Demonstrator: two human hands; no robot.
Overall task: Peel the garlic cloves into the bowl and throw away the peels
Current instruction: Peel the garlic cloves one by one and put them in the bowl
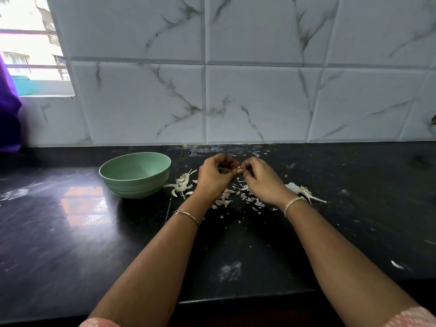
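left hand (213, 175) grip: pinching garlic clove (239, 168) | right hand (262, 179) grip: pinching the same clove | clove: being held above the counter (70, 232), near its back edge | bowl (136, 187): sitting left of the hands | peels (236, 197): lying scattered beneath the hands

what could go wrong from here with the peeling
1. The garlic clove, pinched between the left hand and right hand, is over the counter, not the green bowl; if it slips it may land among scraps.
2. Loose peels lie beside the bowl and could get swept in.
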